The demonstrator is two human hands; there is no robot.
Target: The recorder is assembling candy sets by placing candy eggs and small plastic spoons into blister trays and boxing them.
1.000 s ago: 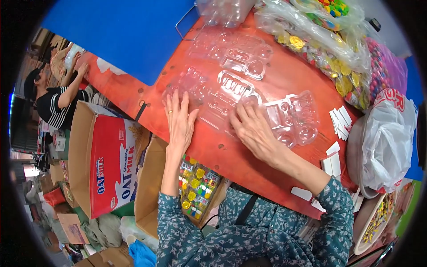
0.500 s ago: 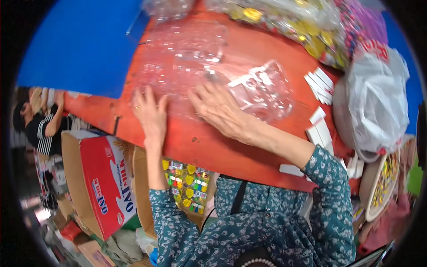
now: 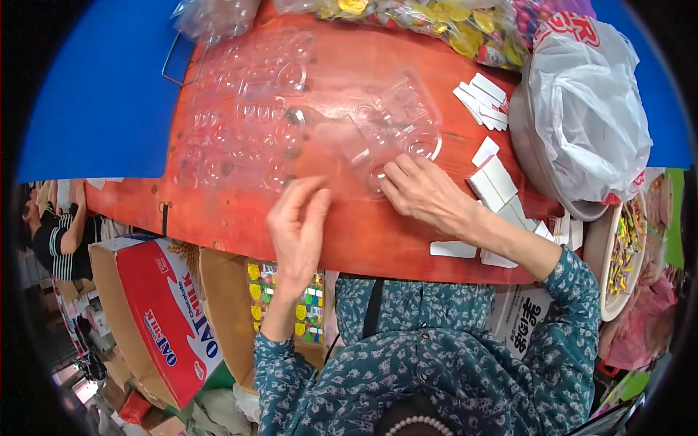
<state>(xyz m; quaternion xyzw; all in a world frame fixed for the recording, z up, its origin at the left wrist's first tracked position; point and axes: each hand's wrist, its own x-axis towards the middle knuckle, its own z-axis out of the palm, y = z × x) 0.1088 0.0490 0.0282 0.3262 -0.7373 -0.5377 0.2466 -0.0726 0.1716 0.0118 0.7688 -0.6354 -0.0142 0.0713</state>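
On the red table (image 3: pixel 349 251) several clear plastic blister trays (image 3: pixel 251 109) with round and small moulded hollows lie side by side at the left. Another clear blister tray (image 3: pixel 418 109) lies at a slant to their right. My right hand (image 3: pixel 432 196) has its fingers closed at this tray's near edge; the fingertips are partly hidden. My left hand (image 3: pixel 298 229) hovers near the table's front, to the right of the laid-out trays. Its thumb stands apart from the fingers, and nothing shows in it.
White cards (image 3: pixel 494 185) lie in stacks at the right, beside a tub covered by a white plastic bag (image 3: pixel 589 109). Bags of gold-wrapped sweets (image 3: pixel 465 29) line the far edge. An open carton (image 3: pixel 163 305) stands front left; a basket of small sweets (image 3: pixel 629 247) is far right.
My left hand has left the laid-out trays and moved right and nearer. My right hand has shifted right to the slanted tray, which has turned. The whole view has shifted too.
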